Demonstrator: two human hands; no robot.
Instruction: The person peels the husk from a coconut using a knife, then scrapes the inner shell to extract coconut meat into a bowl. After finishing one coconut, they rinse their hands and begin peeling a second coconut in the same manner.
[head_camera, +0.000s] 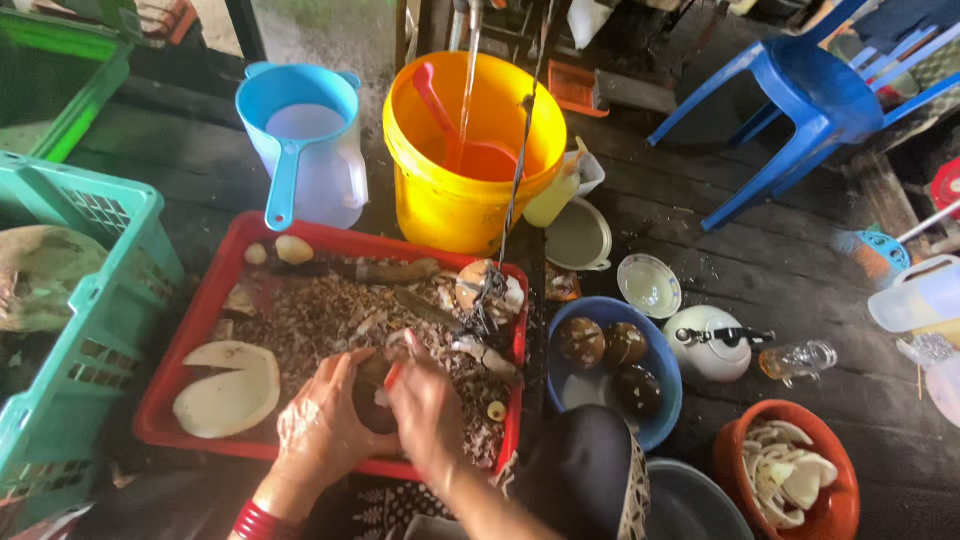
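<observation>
Our left hand (322, 425) cups a round brown coconut piece (372, 400) over the near edge of the red plastic tray (190, 330). Our right hand (430, 410) closes on a red-handled tool (394, 376) against it.

Open tray floor (330, 320) leftward; blue bowl (660, 400) close on the right.

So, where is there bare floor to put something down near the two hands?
Bare dark wooden floor lies between the blue plastic chair and the white teapot, and more right of the orange bowl. Around the red plastic tray it is crowded: left hand and right hand work over husk scraps, with the blue bowl close beside.
</observation>
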